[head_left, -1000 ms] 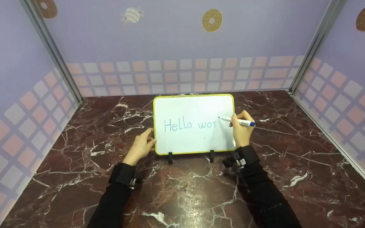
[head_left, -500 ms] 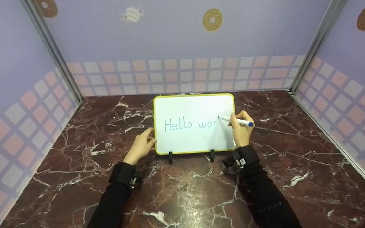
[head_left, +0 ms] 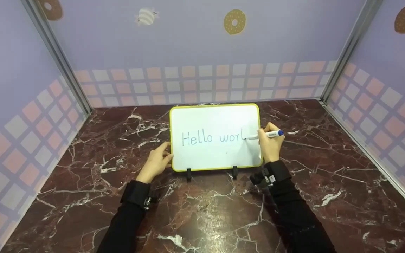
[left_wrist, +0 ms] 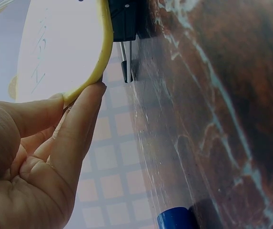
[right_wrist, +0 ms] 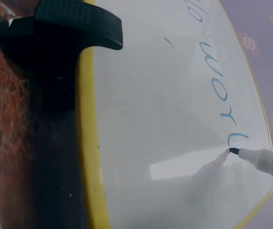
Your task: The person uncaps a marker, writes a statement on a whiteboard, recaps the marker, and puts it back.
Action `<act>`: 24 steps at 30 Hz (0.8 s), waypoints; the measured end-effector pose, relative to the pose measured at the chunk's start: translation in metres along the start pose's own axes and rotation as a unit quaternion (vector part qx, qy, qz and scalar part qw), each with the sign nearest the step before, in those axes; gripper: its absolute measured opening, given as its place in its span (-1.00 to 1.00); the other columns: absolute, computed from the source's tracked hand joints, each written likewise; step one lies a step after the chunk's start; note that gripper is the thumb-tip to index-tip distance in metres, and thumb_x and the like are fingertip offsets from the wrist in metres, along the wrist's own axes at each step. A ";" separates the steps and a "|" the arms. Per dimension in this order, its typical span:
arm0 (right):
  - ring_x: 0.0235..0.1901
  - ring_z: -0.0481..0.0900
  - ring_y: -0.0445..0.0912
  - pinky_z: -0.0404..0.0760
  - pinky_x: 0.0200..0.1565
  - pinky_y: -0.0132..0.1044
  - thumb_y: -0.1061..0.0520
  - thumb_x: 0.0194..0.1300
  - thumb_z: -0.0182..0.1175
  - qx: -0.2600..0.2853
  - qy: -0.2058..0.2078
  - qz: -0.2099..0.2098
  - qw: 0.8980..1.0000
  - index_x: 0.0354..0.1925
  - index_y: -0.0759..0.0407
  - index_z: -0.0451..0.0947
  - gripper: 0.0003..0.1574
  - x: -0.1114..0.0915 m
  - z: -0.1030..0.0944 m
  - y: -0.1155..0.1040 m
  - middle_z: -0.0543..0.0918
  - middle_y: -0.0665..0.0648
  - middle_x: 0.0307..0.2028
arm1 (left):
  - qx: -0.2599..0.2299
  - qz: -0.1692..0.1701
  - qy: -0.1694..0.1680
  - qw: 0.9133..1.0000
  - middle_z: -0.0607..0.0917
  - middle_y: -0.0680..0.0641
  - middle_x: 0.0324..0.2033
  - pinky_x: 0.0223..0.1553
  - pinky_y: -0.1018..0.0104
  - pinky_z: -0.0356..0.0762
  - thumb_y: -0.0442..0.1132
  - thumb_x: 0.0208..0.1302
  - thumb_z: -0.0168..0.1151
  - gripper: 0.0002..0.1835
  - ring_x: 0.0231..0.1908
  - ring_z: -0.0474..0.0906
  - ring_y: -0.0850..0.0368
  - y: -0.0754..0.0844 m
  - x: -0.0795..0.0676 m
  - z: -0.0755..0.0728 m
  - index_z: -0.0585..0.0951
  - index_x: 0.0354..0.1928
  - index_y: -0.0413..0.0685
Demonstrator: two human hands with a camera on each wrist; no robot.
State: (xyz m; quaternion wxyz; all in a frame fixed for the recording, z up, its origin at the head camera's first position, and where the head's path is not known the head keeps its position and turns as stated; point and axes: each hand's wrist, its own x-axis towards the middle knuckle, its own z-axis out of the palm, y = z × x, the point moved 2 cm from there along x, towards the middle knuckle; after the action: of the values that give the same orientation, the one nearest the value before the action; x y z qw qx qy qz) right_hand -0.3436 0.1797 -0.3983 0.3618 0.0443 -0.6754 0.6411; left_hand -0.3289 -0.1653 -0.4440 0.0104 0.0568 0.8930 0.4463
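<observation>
Midway between side edges of the worktop (head_left: 206, 218) | our left hand (head_left: 156, 160) pinches the whiteboard (head_left: 211, 117) | our right hand (head_left: 271, 143) pinches the marker (head_left: 273, 134) — tip touching.

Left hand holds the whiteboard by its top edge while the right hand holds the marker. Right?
Wrong edge: in the head view, the left hand holds the whiteboard by its left edge, low down. The right hand does hold the marker.

The person's left sleeve (head_left: 120, 226) and right sleeve (head_left: 299, 212) are black; black wrist straps (head_left: 280, 171) ring both; a whitish patch (head_left: 272, 178) sits beside the dark right-wrist camera (head_left: 257, 179).
</observation>
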 end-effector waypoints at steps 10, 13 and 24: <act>-0.73 0.06 -0.36 -0.02 -0.62 -0.55 0.54 0.06 0.05 -0.005 0.054 -0.008 0.999 -0.66 0.57 0.12 -0.68 0.004 -0.007 0.003 0.16 -0.13 -0.78 | -0.001 0.003 0.007 1.000 0.60 -0.50 0.04 -0.07 0.14 0.78 -0.43 0.45 0.06 -0.50 0.03 0.64 -0.32 -0.001 0.001 0.001 0.29 0.39 -0.30; -0.74 0.10 -0.35 0.01 -0.63 -0.56 0.54 0.09 0.07 -0.003 0.055 -0.005 0.998 -0.64 0.58 0.13 -0.67 0.004 -0.006 0.005 0.18 -0.12 -0.78 | 0.000 0.003 0.007 1.000 0.60 -0.49 0.03 -0.07 0.13 0.78 -0.43 0.45 0.06 -0.50 0.03 0.64 -0.32 -0.001 0.001 0.001 0.30 0.38 -0.30; -0.77 0.03 -0.37 -0.03 -0.66 -0.55 0.55 0.08 0.06 -0.016 0.015 -0.005 1.000 -0.67 0.55 0.09 -0.64 0.004 -0.006 0.004 0.17 -0.12 -0.80 | 0.002 0.007 0.008 1.000 0.61 -0.49 0.02 -0.08 0.11 0.78 -0.43 0.45 0.06 -0.52 0.00 0.65 -0.31 -0.001 0.000 0.000 0.32 0.37 -0.29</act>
State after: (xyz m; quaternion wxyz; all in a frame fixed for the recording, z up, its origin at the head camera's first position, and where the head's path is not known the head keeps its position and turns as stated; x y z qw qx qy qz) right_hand -0.3463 0.1877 -0.4001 0.3758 0.0320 -0.6795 0.6293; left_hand -0.3290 -0.1659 -0.4452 -0.0002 0.0590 0.8937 0.4448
